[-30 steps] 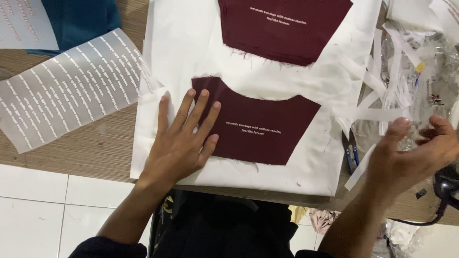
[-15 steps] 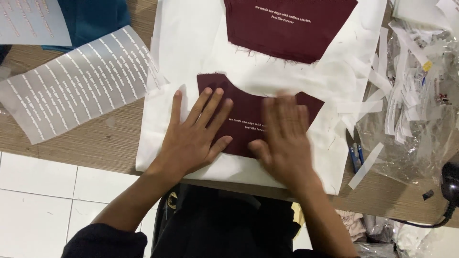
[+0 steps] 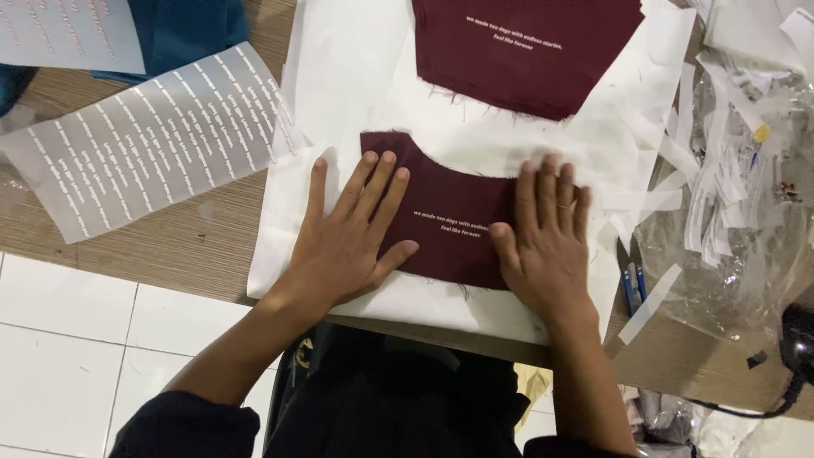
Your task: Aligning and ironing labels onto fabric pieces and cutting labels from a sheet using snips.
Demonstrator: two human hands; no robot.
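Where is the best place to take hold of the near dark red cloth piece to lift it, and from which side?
Probably the upper left corner of the near dark red cloth piece, coming from the left. Both hands, left hand and right hand, lie flat on it, but that corner is bare and its frayed edge lies loose on the white sheet.

Both hands lay flat on the near maroon piece, left hand and right hand just apart. Between them: bare maroon cloth, a narrow lane. Ahead: open white sheet, then a second maroon piece. Left of left hand: printed film sheet flat on the bench, low obstacle. Right of right hand: paper strips, pens, clear plastic bag crowded that side.
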